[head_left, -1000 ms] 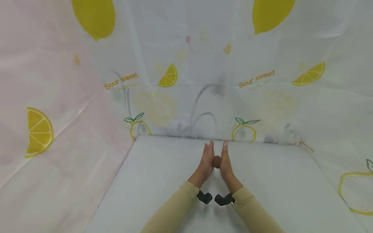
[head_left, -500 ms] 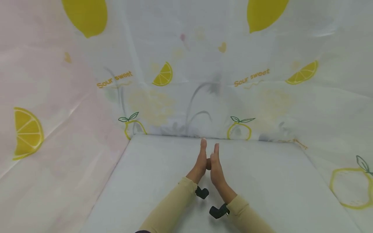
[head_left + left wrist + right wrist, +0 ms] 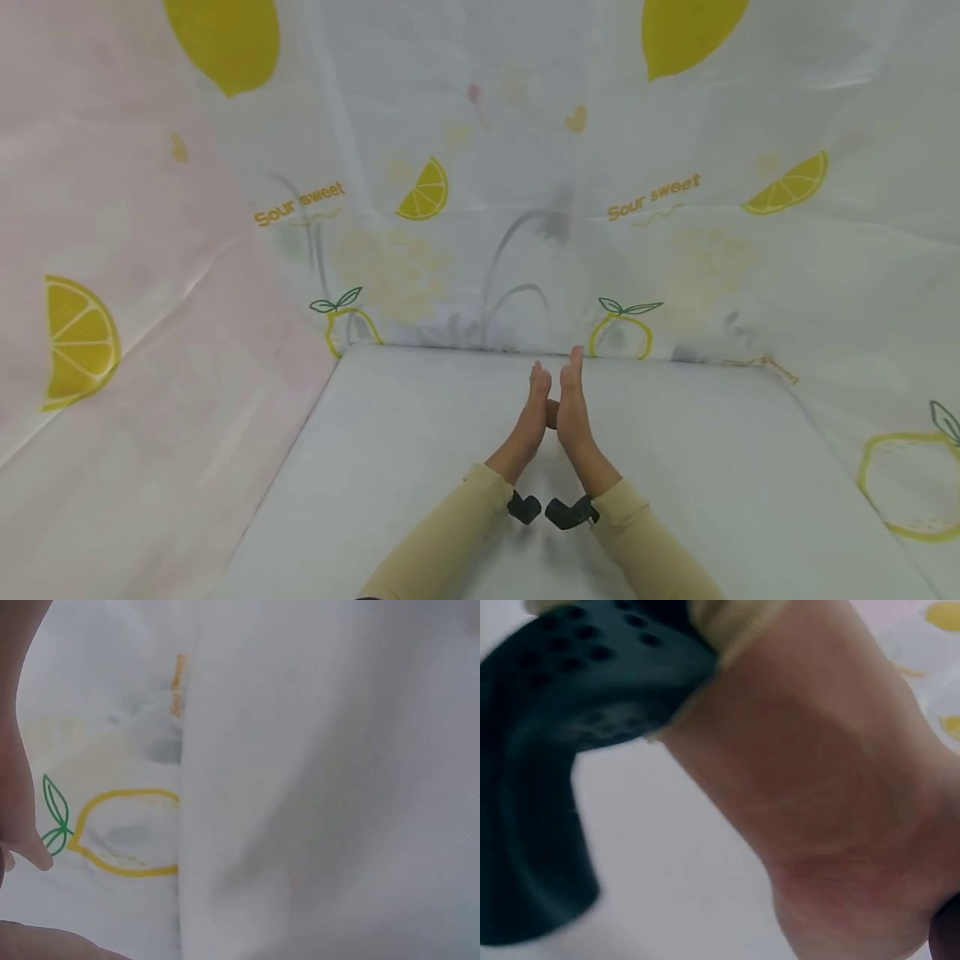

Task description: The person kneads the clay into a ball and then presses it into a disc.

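A small brown round object (image 3: 552, 414) is held between the two palms, partly covered by the right hand. The left hand (image 3: 529, 425), fingers straight and pointing away, presses on its left side. Against its other side lies the right hand (image 3: 574, 421), also straight-fingered and reaching slightly farther forward. In the left wrist view, parts of a hand (image 3: 16, 795) show at the left edge. The right wrist view has a bare wrist (image 3: 817, 765) up close, with a dark rounded edge (image 3: 946, 934) at the lower right corner.
Both forearms wear cream sleeves (image 3: 442, 533), with dark wrist devices (image 3: 572, 512) near the cuffs. Below the hands is a white tabletop (image 3: 712, 467). Lemon-printed cloth (image 3: 480, 167) hangs behind and at both sides.
Since half a second ago, the right hand has slid forward and the left slightly back, the brown object staying between them. Less of that object shows than a second ago.
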`<move>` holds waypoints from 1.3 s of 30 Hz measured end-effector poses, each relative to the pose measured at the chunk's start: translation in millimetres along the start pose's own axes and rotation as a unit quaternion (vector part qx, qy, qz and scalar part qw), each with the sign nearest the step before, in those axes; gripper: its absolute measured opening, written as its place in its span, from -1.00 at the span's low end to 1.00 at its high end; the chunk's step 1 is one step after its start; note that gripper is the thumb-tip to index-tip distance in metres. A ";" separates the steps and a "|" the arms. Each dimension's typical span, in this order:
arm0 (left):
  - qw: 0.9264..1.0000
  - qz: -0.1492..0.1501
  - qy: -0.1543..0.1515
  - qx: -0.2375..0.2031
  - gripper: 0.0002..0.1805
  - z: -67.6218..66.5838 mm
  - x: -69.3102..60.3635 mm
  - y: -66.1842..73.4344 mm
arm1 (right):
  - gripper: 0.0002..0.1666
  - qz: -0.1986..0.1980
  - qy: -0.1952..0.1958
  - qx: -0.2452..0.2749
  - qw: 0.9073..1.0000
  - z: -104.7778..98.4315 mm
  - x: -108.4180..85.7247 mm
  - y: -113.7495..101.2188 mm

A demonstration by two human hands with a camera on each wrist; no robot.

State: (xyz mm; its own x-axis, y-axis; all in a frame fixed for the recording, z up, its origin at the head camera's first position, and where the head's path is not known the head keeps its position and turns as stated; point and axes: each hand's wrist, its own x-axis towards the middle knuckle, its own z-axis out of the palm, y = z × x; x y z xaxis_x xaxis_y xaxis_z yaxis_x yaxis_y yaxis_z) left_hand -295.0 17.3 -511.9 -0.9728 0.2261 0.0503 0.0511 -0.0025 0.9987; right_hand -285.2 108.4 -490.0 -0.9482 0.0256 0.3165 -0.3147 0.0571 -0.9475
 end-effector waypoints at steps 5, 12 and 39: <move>0.999 0.009 -0.038 -0.014 -0.13 2.0 -4.2 1.3 | -0.25 0.036 0.012 0.005 0.999 -10.5 7.3 -7.8; 0.994 0.031 -0.097 -0.045 -0.16 2.8 -6.1 7.9 | -0.23 0.067 0.001 -0.012 0.998 -20.0 4.7 -29.8; 0.999 0.026 0.025 -0.033 -0.03 -11.7 10.6 13.8 | -0.27 -0.024 -0.050 -0.041 0.998 5.4 -17.6 17.2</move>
State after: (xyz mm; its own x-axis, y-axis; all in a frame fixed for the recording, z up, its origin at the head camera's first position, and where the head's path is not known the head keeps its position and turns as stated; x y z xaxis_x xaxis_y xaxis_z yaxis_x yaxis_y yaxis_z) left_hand -307.3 8.2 -497.4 -0.9793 0.1759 0.1004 0.0879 -0.0778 0.9931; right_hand -274.2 103.5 -512.1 -0.9328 -0.0788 0.3517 -0.3596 0.1380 -0.9228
